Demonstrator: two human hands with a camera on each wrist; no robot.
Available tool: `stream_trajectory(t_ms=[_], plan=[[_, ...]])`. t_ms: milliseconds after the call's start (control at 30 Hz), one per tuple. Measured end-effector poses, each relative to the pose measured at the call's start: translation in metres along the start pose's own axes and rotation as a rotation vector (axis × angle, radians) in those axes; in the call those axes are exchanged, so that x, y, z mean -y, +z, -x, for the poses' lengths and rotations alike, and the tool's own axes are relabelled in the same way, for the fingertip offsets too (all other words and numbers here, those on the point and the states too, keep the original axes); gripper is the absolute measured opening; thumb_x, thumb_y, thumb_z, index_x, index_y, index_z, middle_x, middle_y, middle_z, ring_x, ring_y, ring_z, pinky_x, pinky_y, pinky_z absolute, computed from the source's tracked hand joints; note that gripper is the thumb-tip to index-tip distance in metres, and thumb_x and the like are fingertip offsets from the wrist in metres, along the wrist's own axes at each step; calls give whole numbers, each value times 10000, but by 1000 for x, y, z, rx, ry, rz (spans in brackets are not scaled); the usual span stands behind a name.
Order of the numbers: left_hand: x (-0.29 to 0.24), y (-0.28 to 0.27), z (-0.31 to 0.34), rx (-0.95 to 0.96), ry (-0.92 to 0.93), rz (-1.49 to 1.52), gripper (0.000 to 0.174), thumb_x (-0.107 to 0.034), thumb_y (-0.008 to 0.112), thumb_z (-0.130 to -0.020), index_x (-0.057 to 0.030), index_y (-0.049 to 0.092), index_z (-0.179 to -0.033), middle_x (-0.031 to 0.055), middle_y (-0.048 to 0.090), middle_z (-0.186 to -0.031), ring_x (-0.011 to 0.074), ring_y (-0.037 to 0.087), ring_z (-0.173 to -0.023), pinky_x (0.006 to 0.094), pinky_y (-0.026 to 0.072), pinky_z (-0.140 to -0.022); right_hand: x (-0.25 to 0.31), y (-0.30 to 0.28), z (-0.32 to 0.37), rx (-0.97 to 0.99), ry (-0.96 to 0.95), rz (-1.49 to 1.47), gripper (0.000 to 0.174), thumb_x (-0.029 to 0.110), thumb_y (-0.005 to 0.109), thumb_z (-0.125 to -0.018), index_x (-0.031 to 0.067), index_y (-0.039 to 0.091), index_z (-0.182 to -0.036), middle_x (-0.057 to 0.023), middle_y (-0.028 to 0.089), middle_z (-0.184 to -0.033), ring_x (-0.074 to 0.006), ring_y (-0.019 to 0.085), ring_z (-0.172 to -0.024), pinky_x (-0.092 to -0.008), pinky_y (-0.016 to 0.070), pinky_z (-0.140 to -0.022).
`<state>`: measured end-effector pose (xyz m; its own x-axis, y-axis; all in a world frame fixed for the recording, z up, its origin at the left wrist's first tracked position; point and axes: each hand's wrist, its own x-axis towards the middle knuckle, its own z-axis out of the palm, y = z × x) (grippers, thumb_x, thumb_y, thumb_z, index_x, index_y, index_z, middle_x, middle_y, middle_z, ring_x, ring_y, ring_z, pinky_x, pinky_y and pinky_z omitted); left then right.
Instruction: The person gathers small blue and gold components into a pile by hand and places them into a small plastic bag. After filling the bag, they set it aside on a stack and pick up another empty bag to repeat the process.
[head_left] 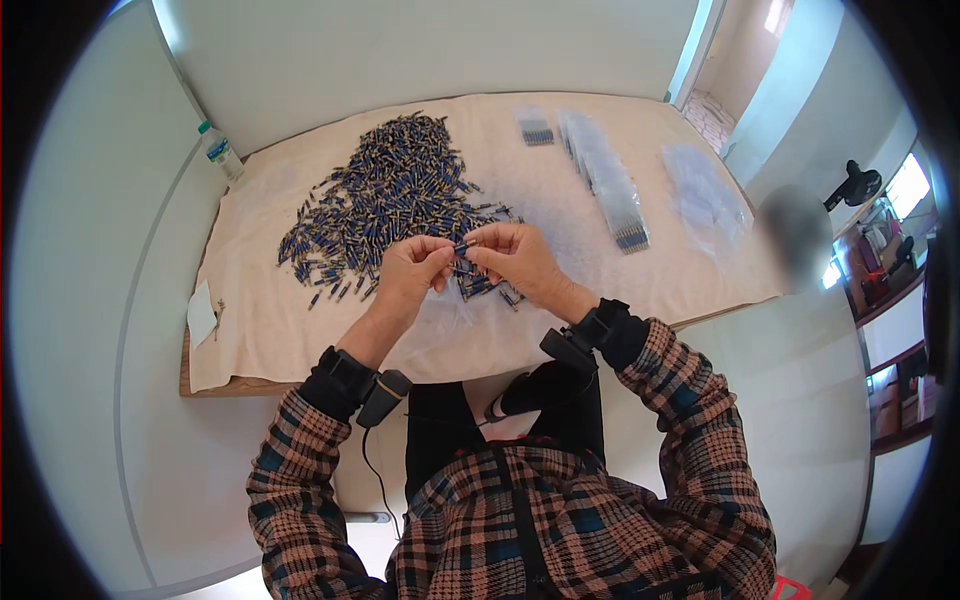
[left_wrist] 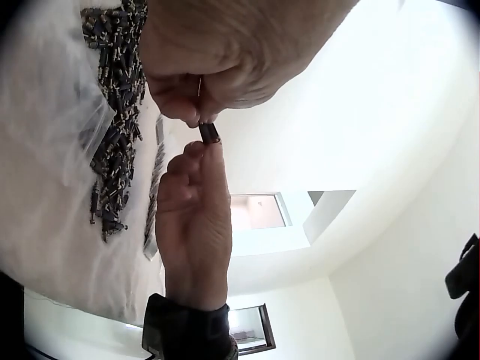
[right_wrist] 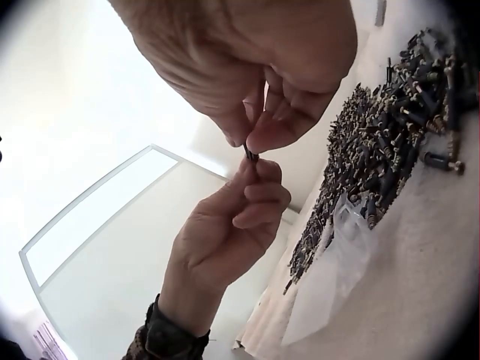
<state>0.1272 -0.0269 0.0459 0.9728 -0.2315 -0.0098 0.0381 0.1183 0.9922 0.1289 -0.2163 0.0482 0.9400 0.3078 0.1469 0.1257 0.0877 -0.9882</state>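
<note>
Above the front of the heap, my left hand (head_left: 408, 268) and right hand (head_left: 515, 258) meet fingertip to fingertip. Between them is a short dark cylindrical piece (left_wrist: 209, 133), its two ends pinched by thumb and fingers of each hand. Most of it is hidden by the fingertips in the right wrist view. A large heap (head_left: 390, 185) of small dark blue pieces with brass-coloured ends spreads behind and under the hands. Beneath the hands, a clear plastic bag (right_wrist: 330, 277) lies at the heap's near edge.
Filled clear bags (head_left: 605, 185) overlap in a row at the right, near a small bag (head_left: 535, 125) of pieces. More clear bags (head_left: 705, 195) lie farther right. A bottle (head_left: 220, 152) stands at the cloth's left edge, a white paper (head_left: 201, 315) at front left. Walls border the table.
</note>
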Motion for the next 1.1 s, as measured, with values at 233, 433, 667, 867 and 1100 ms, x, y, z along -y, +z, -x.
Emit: stream_trajectory(t_ms=[233,433,667,867,1100], plan=[[-3,-7,2,96,-71,-71,108,-91,622,-868,0,626,-925,25,603,-706,68,492,-518,190,405,-478,-5,0,9,-29,15,-5,107,77,665,-831,-16,658,-882,-40,646,-725,-69,594,-606,-185,473,-484],[-1,-12,6,143,219,-596,136,-29,600,-828,-43,639,-959,37,571,-785,156,535,-612,266,444,-549,-20,-16,17,-57,98,102,131,90,681,-820,-29,658,-870,-66,658,-718,-83,599,-588,-194,483,-495],[4,-7,23,349,468,-1237,244,8,565,-780,-123,647,-969,76,501,-851,274,554,-799,341,459,-666,-28,-18,23,-34,243,173,142,91,665,-825,-36,666,-888,-71,659,-712,-91,613,-600,-201,491,-507],[6,-6,24,344,522,-1281,101,-34,583,-781,-92,614,-858,88,545,-852,296,571,-787,371,463,-648,-33,-7,23,8,212,179,130,71,657,-816,-48,665,-868,-82,664,-715,-98,622,-605,-218,506,-507],[9,-13,24,366,520,-1248,39,-52,570,-780,-57,604,-797,107,571,-774,308,584,-776,394,467,-655,-36,6,17,94,174,233,111,44,656,-784,-61,667,-819,-100,666,-697,-113,633,-590,-239,531,-518]])
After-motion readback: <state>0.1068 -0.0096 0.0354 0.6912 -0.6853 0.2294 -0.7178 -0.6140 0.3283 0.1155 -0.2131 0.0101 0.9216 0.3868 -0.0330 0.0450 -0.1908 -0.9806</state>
